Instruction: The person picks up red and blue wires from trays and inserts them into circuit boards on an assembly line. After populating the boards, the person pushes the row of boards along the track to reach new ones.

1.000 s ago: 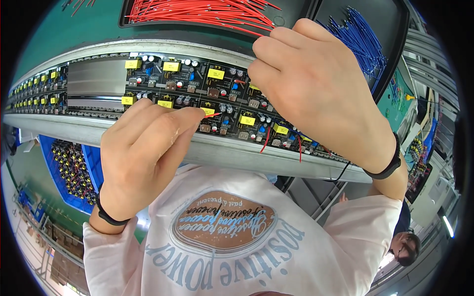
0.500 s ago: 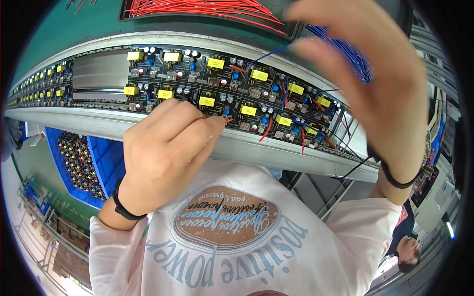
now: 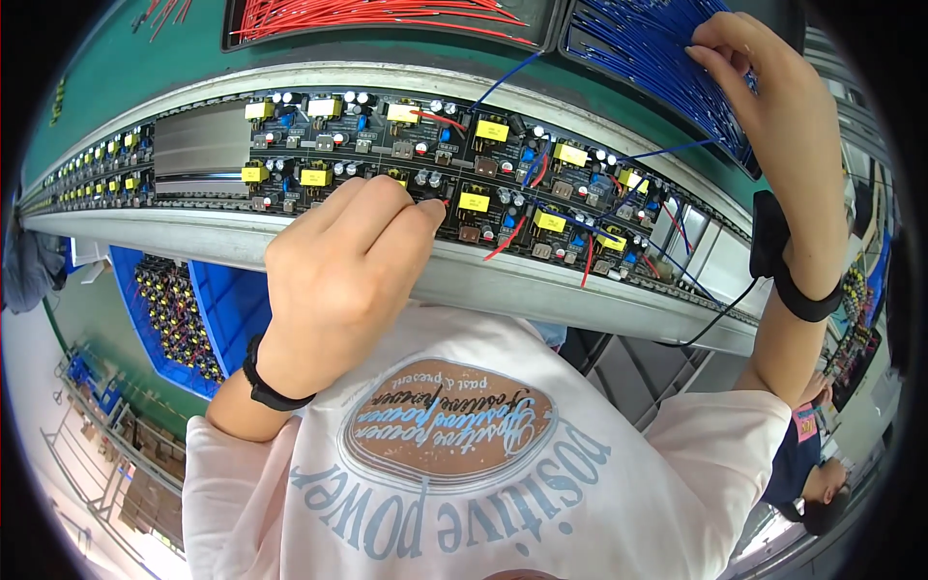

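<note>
My left hand (image 3: 353, 261) is closed at the near row of black circuit boards (image 3: 319, 198), with a bit of red wire (image 3: 445, 206) showing at its fingertips. The board part under those fingers is hidden. Over at the upper right, my right hand (image 3: 768, 82) has thumb and forefinger drawn together at the blue wires (image 3: 643, 48) in a black tray (image 3: 565, 50). Whether a wire sits between those fingertips cannot be made out. The boards carry yellow block parts (image 3: 492, 130); several have red or blue wires sticking out.
Two rows of boards run along a metal-railed conveyor (image 3: 193, 215). Beyond it, red wires (image 3: 377, 17) fill another black tray. A blue bin (image 3: 227, 300) with wired boards stands below the rail on the left. A black cord (image 3: 710, 333) hangs from my right wrist. Another person (image 3: 807, 464) is at far right.
My right hand has moved up and away from above the boards to the blue wires, its fingers drawing together. My left hand stays at the near boards, which have shifted slightly left in view.
</note>
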{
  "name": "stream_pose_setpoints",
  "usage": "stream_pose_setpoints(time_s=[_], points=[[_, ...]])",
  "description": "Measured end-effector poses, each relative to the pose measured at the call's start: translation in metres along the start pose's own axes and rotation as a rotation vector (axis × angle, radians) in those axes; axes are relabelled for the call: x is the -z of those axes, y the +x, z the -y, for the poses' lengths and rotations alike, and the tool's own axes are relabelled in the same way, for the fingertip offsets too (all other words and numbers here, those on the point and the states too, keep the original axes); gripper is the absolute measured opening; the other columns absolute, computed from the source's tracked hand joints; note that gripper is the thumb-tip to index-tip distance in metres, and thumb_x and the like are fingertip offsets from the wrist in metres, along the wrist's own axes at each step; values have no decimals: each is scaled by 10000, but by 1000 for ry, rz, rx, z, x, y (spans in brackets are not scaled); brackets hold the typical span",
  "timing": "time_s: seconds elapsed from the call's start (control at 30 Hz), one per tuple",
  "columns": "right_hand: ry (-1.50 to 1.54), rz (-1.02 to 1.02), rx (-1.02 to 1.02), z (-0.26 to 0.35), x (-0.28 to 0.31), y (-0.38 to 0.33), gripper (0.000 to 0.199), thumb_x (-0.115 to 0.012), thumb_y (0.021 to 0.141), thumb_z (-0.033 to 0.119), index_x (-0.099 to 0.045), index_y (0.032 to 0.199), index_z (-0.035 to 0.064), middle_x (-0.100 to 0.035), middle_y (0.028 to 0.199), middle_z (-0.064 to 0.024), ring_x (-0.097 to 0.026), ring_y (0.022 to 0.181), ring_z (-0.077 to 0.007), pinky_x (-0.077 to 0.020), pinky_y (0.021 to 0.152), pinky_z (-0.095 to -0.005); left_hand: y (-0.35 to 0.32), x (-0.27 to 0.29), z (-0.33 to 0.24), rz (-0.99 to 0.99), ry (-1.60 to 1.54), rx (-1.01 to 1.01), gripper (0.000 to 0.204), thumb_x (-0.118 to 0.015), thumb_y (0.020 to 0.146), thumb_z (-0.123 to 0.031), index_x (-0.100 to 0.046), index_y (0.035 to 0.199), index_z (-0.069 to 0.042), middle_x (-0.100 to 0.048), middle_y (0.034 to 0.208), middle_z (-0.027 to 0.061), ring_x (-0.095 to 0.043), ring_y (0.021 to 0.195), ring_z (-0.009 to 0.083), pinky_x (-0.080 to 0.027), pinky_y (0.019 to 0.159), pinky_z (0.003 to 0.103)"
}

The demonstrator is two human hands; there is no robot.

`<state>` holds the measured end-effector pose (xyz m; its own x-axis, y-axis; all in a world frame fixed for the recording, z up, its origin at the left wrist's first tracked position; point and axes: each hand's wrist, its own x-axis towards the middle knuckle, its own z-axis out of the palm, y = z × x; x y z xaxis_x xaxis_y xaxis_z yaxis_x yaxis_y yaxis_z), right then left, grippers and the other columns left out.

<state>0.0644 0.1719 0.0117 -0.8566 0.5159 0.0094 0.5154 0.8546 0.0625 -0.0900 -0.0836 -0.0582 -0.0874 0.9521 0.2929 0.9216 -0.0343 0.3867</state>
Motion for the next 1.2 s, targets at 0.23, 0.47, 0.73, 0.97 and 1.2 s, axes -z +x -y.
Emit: stream_pose_setpoints(time_s=[0.23,0.47,0.73,0.97,1.2], points=[[-24,-90,38,-9,-2,-7,126,-779,816,84,-677,867,29,-639,795,-94,-661,763,-261,-530,696,-350,0,3,-1,39,33,20,195,-743,728,-48,-695,916,-66,-524,789,42,-595,675,195,-469,531,333],[221,-263,105,-8,0,-18,123,-767,798,92,-670,849,35,-629,791,-85,-651,768,-253,-521,697,-346,6,6,-3,73,91,-35,204,-713,722,-77,-693,925,-69,-531,834,26,-601,713,173,-481,544,315],[440,-201,384,46,9,-29,121,-754,777,101,-661,828,42,-616,787,-74,-639,774,-244,-512,699,-341,3,4,-5,92,137,-15,208,-696,736,-99,-698,943,-72,-535,852,15,-604,736,162,-492,560,305],[396,-147,478,63,7,-27,119,-743,758,108,-654,810,48,-605,783,-65,-628,779,-236,-504,700,-338,7,5,-11,90,147,-19,216,-696,731,-100,-698,945,-69,-543,864,15,-608,742,161,-493,564,307],[343,-113,540,67,-1,-17,118,-732,740,116,-647,792,55,-595,780,-56,-618,784,-228,-496,701,-334,8,4,-14,72,117,18,224,-696,731,-102,-699,951,-59,-549,867,19,-610,749,162,-496,568,310]])
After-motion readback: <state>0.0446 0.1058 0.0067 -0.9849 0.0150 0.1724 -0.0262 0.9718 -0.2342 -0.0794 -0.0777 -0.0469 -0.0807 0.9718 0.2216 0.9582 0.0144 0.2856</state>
